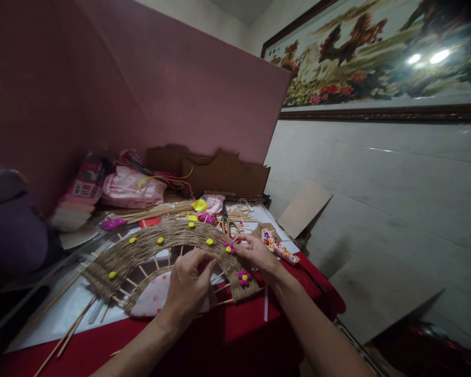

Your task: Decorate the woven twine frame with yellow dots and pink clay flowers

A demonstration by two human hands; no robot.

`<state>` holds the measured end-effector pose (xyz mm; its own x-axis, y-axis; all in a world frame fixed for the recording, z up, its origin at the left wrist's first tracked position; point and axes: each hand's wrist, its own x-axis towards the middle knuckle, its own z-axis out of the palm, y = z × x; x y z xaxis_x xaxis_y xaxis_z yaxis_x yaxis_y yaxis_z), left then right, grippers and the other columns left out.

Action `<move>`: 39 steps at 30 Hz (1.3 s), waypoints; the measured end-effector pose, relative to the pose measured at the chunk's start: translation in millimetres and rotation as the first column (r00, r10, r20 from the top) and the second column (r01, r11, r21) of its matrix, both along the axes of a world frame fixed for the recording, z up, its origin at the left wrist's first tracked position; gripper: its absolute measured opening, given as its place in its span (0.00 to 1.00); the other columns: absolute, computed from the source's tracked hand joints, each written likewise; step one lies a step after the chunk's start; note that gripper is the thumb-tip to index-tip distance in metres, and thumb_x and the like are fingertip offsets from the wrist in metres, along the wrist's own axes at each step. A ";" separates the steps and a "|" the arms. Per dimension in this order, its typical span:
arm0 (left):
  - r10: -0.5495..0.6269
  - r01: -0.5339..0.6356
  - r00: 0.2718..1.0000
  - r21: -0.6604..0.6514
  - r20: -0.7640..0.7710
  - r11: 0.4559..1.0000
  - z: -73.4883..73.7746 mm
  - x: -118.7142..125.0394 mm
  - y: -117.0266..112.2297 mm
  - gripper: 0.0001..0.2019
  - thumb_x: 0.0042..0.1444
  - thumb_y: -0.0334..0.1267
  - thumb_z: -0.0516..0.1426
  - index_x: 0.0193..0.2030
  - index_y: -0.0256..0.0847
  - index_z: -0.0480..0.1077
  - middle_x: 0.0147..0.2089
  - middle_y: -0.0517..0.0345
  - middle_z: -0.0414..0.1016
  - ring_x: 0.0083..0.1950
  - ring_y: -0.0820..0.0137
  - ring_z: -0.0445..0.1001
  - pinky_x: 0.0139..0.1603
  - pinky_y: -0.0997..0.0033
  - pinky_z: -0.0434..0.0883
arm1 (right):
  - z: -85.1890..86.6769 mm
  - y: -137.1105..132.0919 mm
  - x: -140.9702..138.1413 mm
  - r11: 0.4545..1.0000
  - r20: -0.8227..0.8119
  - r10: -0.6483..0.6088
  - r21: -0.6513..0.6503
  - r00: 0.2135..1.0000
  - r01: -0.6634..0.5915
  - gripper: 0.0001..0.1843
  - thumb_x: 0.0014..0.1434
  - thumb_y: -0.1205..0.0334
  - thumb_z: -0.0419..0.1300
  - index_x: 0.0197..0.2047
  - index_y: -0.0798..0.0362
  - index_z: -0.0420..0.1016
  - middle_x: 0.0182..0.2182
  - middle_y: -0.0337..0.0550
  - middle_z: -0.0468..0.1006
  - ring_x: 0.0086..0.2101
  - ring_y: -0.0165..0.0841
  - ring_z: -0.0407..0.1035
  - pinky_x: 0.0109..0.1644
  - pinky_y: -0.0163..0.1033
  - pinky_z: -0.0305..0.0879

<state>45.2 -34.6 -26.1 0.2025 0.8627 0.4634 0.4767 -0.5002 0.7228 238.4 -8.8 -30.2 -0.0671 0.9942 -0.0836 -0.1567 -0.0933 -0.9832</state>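
Note:
A fan-shaped piece [176, 230] woven from brown twine over thin wooden sticks lies on the table. Several yellow clay dots [160, 240] sit along its band. Toward its right end is a finished purple clay flower [244, 277] with a yellow centre. Just above that, the fingertips of my right hand [255, 254] press at the edge of another purple clay flower [230, 247]. My left hand [192, 283] hovers over the fan's inner part, thumb and fingers pinched; whatever is between them is hidden. A pale fabric panel [151, 296] with pink spots shows beside it.
Gold-handled scissors [226, 225] lie behind the fan. A flower-patterned glue gun [278, 247] rests at the right with its cord trailing. Bundled sticks [153, 211], yellow clay [199, 205] and purple clay [113, 224] are at the back, before torn cardboard [227, 173]. Red cloth [251, 335] covers the front edge.

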 end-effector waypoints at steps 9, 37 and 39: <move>0.001 -0.001 1.000 -0.003 0.028 1.000 -1.8 1.5 0.8 0.08 0.56 0.38 0.53 0.30 0.40 0.71 0.30 0.57 0.73 0.34 0.68 0.70 0.36 0.68 0.64 | 2.5 -2.5 -6.1 0.997 0.027 -0.072 0.017 0.997 0.072 0.35 0.31 0.56 0.74 0.43 0.57 0.67 0.17 0.30 0.73 0.18 0.27 0.67 0.25 0.31 0.60; -0.005 0.005 0.999 0.003 0.040 1.000 -1.6 0.7 0.9 0.08 0.55 0.38 0.54 0.29 0.40 0.71 0.29 0.57 0.73 0.33 0.68 0.70 0.36 0.68 0.64 | 4.4 -3.4 -2.4 0.999 -0.016 -0.008 -0.039 1.000 0.007 0.32 0.33 0.57 0.73 0.41 0.56 0.68 0.20 0.35 0.76 0.21 0.26 0.69 0.28 0.30 0.62; -0.001 0.001 0.999 0.004 0.049 1.000 -1.8 0.9 1.0 0.08 0.55 0.38 0.54 0.29 0.40 0.71 0.29 0.58 0.73 0.33 0.68 0.70 0.36 0.68 0.64 | 5.5 -3.9 -2.6 0.999 -0.010 0.001 -0.038 1.000 -0.002 0.31 0.35 0.55 0.73 0.42 0.56 0.68 0.21 0.36 0.77 0.23 0.28 0.70 0.29 0.31 0.63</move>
<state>46.1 -33.6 -27.9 0.1801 0.8605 0.4765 0.4403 -0.5037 0.7433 235.8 -12.6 -24.7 -0.0697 0.9902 -0.1211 -0.1662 -0.1312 -0.9773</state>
